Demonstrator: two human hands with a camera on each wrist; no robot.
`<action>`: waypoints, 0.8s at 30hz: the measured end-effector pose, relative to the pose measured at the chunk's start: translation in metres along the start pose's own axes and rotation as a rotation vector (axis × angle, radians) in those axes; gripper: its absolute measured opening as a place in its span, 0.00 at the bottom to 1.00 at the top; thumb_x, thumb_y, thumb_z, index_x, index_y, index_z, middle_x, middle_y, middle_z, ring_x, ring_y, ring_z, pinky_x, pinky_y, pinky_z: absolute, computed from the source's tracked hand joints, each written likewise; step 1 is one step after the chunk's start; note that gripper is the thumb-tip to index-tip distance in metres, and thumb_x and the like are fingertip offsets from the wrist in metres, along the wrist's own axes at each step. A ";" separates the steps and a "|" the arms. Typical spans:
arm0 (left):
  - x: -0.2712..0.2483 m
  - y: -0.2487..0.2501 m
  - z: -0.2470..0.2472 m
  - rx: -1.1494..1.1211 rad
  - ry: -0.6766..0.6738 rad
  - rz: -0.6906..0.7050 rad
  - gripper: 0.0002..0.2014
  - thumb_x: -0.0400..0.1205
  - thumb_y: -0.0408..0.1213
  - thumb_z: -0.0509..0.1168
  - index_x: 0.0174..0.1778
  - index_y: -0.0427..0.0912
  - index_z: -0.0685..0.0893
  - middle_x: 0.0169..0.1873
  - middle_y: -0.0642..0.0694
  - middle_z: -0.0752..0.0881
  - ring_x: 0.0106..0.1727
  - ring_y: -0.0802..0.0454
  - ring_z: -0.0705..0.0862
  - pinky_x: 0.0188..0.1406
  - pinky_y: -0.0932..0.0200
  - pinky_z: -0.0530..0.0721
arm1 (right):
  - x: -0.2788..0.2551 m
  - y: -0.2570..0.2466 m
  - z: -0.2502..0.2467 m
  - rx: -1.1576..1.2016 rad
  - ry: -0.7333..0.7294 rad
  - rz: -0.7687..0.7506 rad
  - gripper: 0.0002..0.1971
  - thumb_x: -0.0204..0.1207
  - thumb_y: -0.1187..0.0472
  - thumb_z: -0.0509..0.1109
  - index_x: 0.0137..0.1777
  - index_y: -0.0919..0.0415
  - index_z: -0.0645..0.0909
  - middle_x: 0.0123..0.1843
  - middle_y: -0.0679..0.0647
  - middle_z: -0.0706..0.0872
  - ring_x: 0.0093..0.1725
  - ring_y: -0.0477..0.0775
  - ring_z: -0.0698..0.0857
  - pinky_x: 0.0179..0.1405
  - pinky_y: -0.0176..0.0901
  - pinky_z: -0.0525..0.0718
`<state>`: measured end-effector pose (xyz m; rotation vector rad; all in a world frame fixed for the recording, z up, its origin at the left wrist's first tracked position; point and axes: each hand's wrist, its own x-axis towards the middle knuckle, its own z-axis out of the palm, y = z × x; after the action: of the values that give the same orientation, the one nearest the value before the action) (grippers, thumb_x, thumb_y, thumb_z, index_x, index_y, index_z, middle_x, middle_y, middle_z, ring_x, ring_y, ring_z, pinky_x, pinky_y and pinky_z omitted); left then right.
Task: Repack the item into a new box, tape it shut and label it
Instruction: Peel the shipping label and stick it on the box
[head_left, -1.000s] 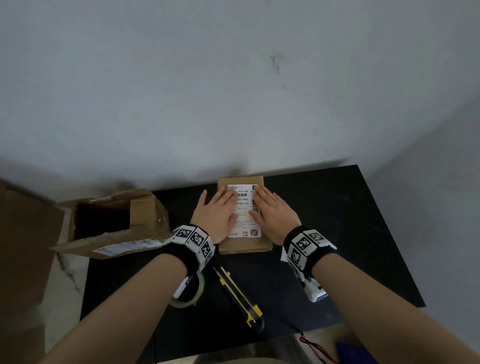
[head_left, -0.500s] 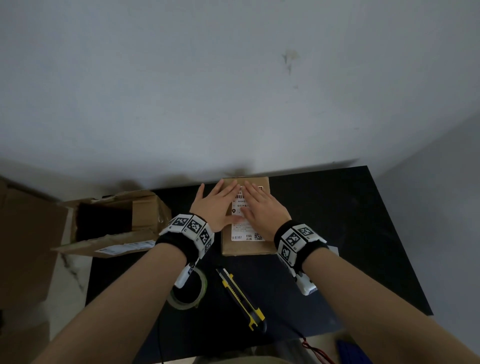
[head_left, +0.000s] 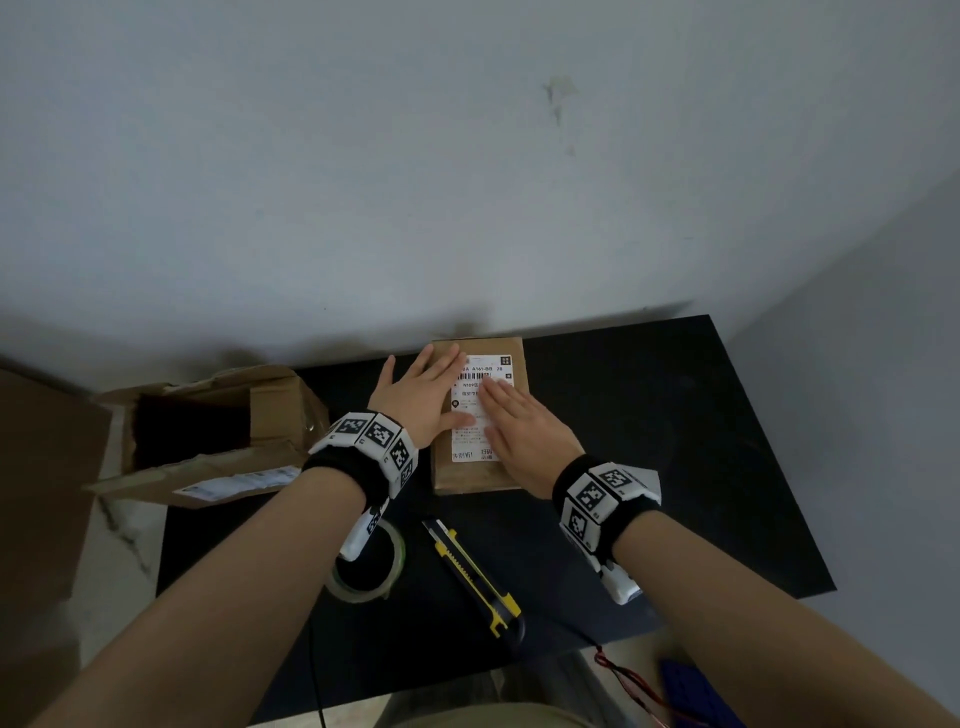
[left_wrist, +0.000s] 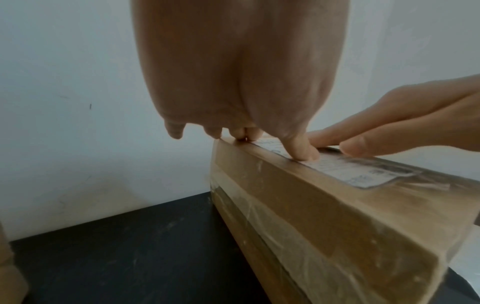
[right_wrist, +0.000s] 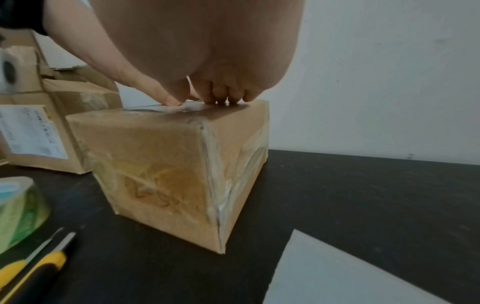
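Nearest the person, on the black table (head_left: 675, 467), a yellow box cutter (head_left: 474, 577) lies idle, and just left of it sits the roll of tape (head_left: 366, 569); neither is being touched, so cutting and taping look finished. Up the table now to the new box (head_left: 475, 478), standing mid-table close to the wall. Clear tape runs over its corners and sides in both wrist views, so it appears sealed with the item inside, though the contents can't be seen. The white label (head_left: 480, 410) already lies on top. The left hand (head_left: 423, 397) is flat, fingers straight, pressing the label's left edge and gripping nothing. The right hand (head_left: 524, 423) is flat as well, fingers spread across the label's middle, holding nothing. My read: this is the closing rub-down, with little left but checking the label's edges and corners. The box's long axis runs from the person toward the wall, barcode end farthest away. Off left, the old box (head_left: 218, 431) lies on its side, open.
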<state>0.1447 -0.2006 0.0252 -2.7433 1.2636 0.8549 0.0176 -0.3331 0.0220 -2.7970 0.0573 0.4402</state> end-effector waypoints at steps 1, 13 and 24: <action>0.000 0.000 0.000 -0.008 0.007 -0.001 0.40 0.81 0.62 0.54 0.82 0.52 0.40 0.82 0.57 0.39 0.82 0.54 0.36 0.80 0.37 0.40 | -0.004 -0.001 0.002 -0.002 0.001 -0.012 0.28 0.87 0.52 0.45 0.83 0.60 0.44 0.85 0.55 0.46 0.84 0.49 0.45 0.78 0.39 0.38; -0.076 0.025 0.050 0.149 0.105 0.155 0.31 0.86 0.55 0.45 0.82 0.50 0.42 0.82 0.54 0.44 0.82 0.57 0.42 0.80 0.47 0.39 | -0.024 -0.016 0.007 0.003 -0.028 0.080 0.27 0.87 0.53 0.43 0.83 0.61 0.43 0.85 0.56 0.44 0.84 0.50 0.45 0.81 0.42 0.42; -0.084 0.026 0.063 0.182 0.167 0.168 0.28 0.88 0.38 0.50 0.82 0.44 0.44 0.83 0.47 0.46 0.83 0.55 0.43 0.79 0.58 0.39 | -0.065 -0.036 0.037 0.029 0.101 -0.030 0.27 0.87 0.54 0.48 0.83 0.59 0.48 0.85 0.54 0.51 0.84 0.48 0.48 0.78 0.38 0.39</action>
<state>0.0521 -0.1445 0.0168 -2.6392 1.5351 0.4958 -0.0522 -0.2884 0.0189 -2.7863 0.0433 0.2878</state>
